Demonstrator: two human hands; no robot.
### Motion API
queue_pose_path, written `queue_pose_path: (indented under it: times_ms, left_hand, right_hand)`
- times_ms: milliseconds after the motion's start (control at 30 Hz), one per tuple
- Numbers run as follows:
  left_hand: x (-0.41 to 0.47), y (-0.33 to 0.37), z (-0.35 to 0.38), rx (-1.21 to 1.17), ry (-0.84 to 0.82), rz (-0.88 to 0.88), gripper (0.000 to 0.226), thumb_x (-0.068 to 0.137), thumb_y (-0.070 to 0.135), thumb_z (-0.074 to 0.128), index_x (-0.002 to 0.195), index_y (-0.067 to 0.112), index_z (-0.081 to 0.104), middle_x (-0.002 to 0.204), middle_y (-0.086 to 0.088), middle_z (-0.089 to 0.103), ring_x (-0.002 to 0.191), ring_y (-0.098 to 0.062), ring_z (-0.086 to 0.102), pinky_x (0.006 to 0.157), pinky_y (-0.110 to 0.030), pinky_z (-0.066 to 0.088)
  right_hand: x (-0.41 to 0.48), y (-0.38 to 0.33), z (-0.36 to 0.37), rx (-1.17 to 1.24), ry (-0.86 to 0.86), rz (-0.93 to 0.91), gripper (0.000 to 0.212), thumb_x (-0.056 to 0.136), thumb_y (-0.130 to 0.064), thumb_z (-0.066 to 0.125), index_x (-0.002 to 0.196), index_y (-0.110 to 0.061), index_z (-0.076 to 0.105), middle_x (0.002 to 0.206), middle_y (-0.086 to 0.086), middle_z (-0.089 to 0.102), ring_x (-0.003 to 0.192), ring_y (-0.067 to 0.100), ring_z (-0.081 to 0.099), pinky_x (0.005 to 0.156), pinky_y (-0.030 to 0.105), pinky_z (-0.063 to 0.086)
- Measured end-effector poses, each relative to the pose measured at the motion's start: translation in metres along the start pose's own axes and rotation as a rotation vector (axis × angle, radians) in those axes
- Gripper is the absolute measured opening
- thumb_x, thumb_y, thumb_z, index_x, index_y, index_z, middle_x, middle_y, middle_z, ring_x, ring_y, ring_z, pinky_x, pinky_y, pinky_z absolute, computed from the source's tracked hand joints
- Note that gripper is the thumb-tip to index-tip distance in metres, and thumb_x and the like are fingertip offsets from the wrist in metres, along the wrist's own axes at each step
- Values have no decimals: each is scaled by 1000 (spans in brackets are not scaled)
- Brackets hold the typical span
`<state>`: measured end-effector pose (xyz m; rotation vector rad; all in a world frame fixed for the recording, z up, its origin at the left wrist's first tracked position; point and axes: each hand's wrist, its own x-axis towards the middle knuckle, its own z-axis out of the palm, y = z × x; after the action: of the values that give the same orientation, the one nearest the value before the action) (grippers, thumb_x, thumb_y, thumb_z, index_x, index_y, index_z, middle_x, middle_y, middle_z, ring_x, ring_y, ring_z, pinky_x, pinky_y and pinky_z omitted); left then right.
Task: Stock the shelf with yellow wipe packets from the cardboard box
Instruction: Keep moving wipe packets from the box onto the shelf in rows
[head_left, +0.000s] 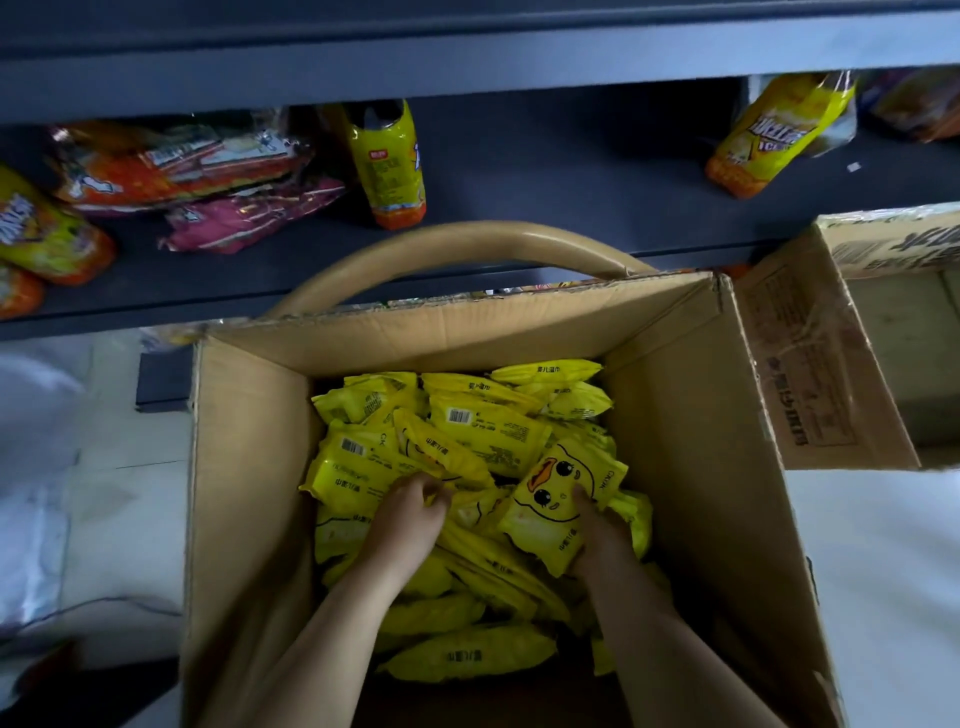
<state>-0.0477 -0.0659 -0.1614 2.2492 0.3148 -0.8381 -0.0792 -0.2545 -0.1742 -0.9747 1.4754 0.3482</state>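
Right hand (597, 540) clamps a duck-faced packet (558, 499); left hand (410, 519) claws the pile (483, 436) in the cardboard box (249, 467) — hold unclear. Slick wrappers may slip en route.

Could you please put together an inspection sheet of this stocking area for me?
Surface: dark grey metal shelf, running behind the box.
Job's things: open brown cardboard box full of yellow wipe packets; none seen on the shelf.
Clutter: orange, pink and yellow snack bags lying on the shelf.
Hands: left hand has its fingers curled into the pile, grip unclear; right hand grips a duck-faced yellow packet.
Cables: nothing seen.
Surroundings: tan curved bar behind the box; second cardboard box at right; pale floor.
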Motion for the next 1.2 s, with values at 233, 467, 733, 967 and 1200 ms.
queue_pose_path:
  times_ms: [233,467,733,967,1200]
  left_hand:
    - [16,4,0,156,59,130,27,94,21,54,118,8,59,120,-10,57,100,-18,57,77,-16,42]
    - [107,6,-31,860,-443,382,73,83,34,67,145,16,33,153,-4,27,140,-21,26,110,-25,22]
    - [146,20,-28,895,-471,528,43,88,37,60,123,13,60,123,-9,55,115,-27,52,89,-30,42]
    - [143,24,-32,606,-433,408,28,95,31,50,103,7,63,94,-12,60,90,-21,54,73,-29,38]
    - [127,66,-26,369,-518,400,27,96,26,48,71,16,49,67,1,41,77,-15,39,59,-22,29]
  right_hand:
    - [0,-2,-10,-19,46,-4,47,92,-24,58,133,-3,46,130,23,53,116,41,54,76,46,45]
    - [14,-2,-7,-81,42,42,50,89,-23,63,132,-4,48,128,23,55,113,40,55,71,42,44]
    - [33,-8,-3,-51,8,19,43,88,-26,64,127,-10,55,122,20,61,103,36,61,76,45,48]
    - [29,-14,-7,-11,18,6,43,88,-28,64,126,-11,55,122,16,62,100,32,62,73,41,49]
    - [13,-20,-16,81,-60,40,38,90,-24,61,125,-11,54,119,16,62,97,31,62,61,38,50]
